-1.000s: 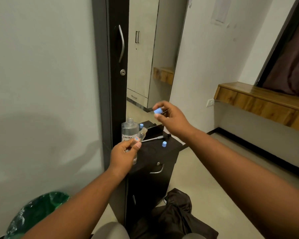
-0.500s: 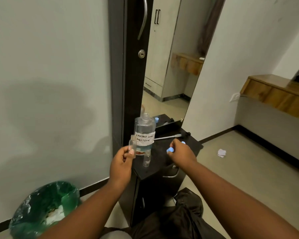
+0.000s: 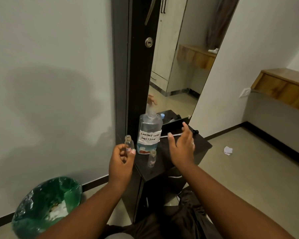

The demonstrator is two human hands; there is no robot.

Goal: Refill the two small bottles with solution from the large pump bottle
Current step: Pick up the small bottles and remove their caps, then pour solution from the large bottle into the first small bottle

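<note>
Left hand [image 3: 121, 161] pinches a small bottle [image 3: 129, 144]; right hand [image 3: 181, 145] spread wide, empty.

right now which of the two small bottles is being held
The small bottle at the left, pinched upright in the left hand beside the large bottle. The other small bottle stands alone on the cabinet top, untouched.

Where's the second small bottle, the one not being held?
In the head view, the second small bottle stands upright on the black cabinet, just in front of the large bottle, between both hands.
</note>
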